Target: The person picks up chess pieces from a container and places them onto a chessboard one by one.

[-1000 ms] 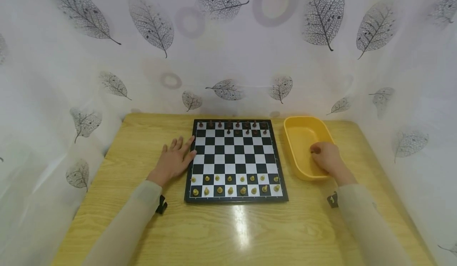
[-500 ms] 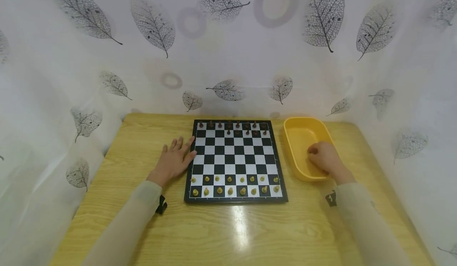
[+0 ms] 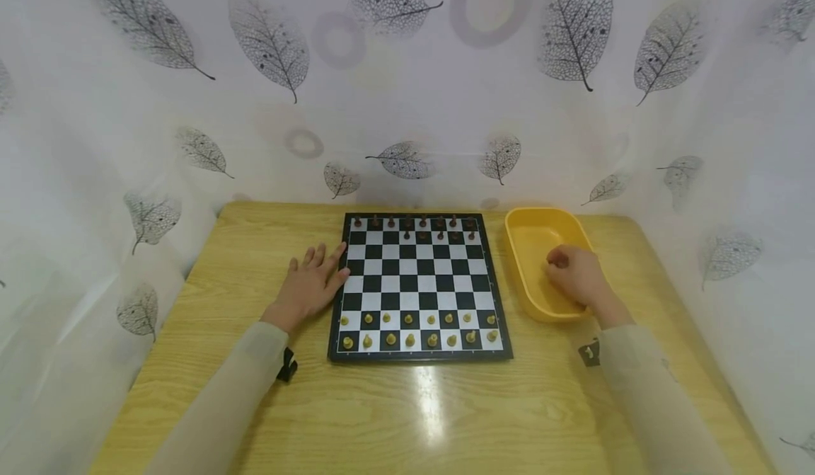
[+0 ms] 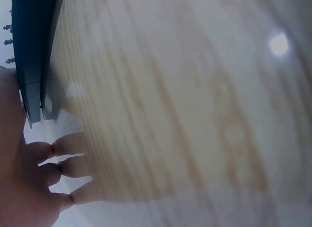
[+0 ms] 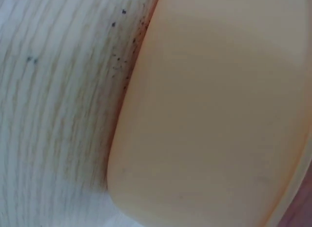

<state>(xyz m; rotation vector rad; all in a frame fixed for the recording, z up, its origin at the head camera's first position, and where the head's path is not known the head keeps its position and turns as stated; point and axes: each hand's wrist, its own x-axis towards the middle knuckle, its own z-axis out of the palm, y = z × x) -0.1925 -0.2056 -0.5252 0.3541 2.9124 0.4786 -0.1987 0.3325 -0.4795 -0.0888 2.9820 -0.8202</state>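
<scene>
A black-and-white chessboard (image 3: pixel 417 270) lies at mid-table. Yellow chess pieces (image 3: pixel 410 339) fill its two near rows. Reddish-brown pieces (image 3: pixel 423 221) stand on the far row and on the right part of the row before it. My left hand (image 3: pixel 305 287) is spread at the board's left side, fingertips at its edge. In the left wrist view, its fingers (image 4: pixel 68 166) extend over the wood beside the dark board edge. My right hand (image 3: pixel 578 275) is over the yellow tray (image 3: pixel 533 305), fingers curled toward the thumb. I cannot tell whether anything is between those fingertips.
The tray's side wall (image 5: pixel 195 114) fills most of the right wrist view, with wood grain beside it. A patterned curtain (image 3: pixel 407 93) with leaf prints hangs behind the wooden table (image 3: pixel 382 411).
My right hand has shifted slightly left and up over the tray, its fingers still curled. My left hand and the pieces on the board have kept their places.
</scene>
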